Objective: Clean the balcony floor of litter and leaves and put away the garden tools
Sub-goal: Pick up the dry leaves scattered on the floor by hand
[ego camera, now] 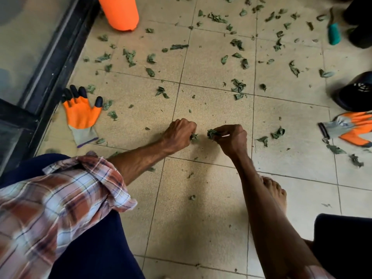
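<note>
The left hand [179, 135] and right hand [231, 138] each clutch crumpled leaves [212, 133]; the nearest loose leaf [263, 140] lies rightward, closer to the right hand.

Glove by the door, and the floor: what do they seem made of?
Glove: the grey knitted cuff suggests fabric. The smooth orange coating looks rubbery, and the black tips may be plastic. Floor: speckled beige tiles with grout lines, matte, probably ceramic.

crumpled green leaves [238, 87] lie scattered on the tiled floor [201, 208] right of a flat orange glove [81, 115]; far right of it a second glove [350, 127] and, farther back, a teal-handled tool [334, 34].
</note>
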